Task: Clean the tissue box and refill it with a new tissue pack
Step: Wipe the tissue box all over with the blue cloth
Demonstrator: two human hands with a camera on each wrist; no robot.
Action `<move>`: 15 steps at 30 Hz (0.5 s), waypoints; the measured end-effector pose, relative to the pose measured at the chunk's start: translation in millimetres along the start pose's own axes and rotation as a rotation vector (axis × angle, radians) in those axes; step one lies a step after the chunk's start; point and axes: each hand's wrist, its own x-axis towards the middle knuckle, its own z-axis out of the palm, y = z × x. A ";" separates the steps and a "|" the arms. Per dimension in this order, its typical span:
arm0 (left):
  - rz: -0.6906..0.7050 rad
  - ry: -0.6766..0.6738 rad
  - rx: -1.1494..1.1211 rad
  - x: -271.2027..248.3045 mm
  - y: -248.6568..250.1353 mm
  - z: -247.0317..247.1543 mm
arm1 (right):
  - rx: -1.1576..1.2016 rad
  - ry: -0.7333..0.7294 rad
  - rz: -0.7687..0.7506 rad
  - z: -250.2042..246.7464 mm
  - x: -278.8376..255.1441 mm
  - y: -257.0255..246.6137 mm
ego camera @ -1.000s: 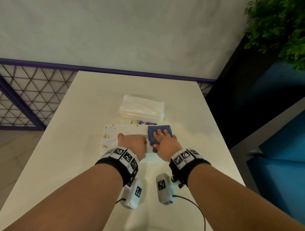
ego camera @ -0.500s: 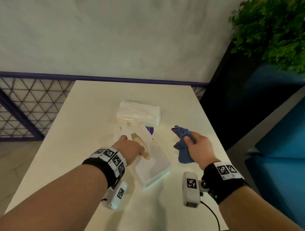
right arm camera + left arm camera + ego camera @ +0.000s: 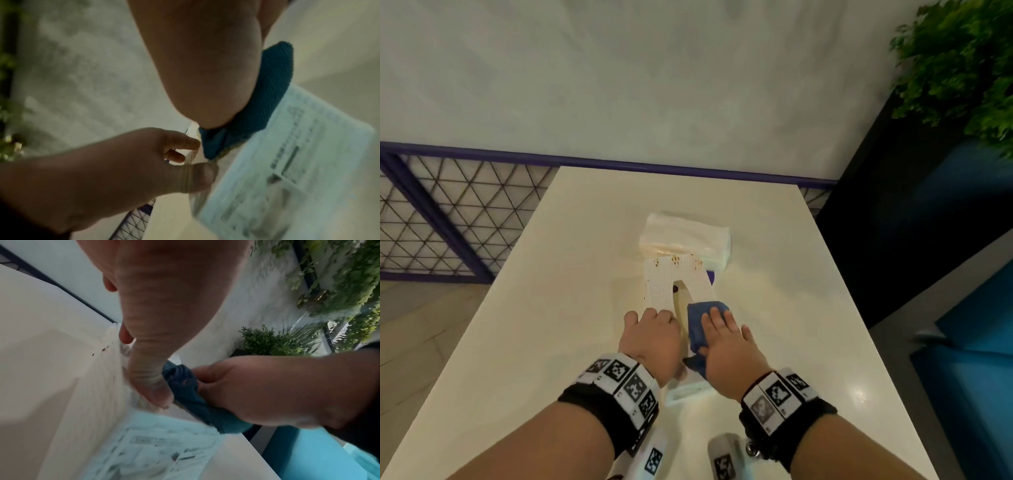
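The white dotted tissue box (image 3: 664,284) lies lengthwise on the table, its oval slot facing up. My left hand (image 3: 650,323) grips the box's near left end, with the thumb (image 3: 152,386) on the top edge. My right hand (image 3: 719,325) lies flat, fingers straight, and presses a folded blue cloth (image 3: 700,315) onto the right side of the box top. In the right wrist view the cloth (image 3: 267,89) shows under the heel of the palm, above the box's printed end (image 3: 287,162). The new tissue pack (image 3: 685,236) lies just behind the box.
The cream table (image 3: 551,308) ends at a purple mesh railing (image 3: 448,212) on the left and far side. A dark wall with green plants (image 3: 962,68) and a blue seat (image 3: 969,377) stand to the right. Small brown specks mark the box's far end.
The box went from crosswise to lengthwise, turned by my left hand. My right hand lifted the cloth off to the right, then came back and pressed it on the box top.
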 end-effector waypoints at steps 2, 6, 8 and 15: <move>-0.002 -0.011 0.025 0.4 2.5 -1.2 | -0.037 -0.081 0.085 -5.9 20.6 0.6; 0.002 -0.021 0.072 1.5 3.8 -5.5 | -0.061 -0.074 0.088 -34.9 63.5 -8.4; 0.018 -0.029 0.095 2.1 3.8 -7.8 | -0.075 -0.094 0.097 -34.4 67.7 -9.5; 0.039 -0.060 0.050 6.2 0.1 -8.8 | -0.117 -0.232 0.070 -9.2 -8.3 -3.9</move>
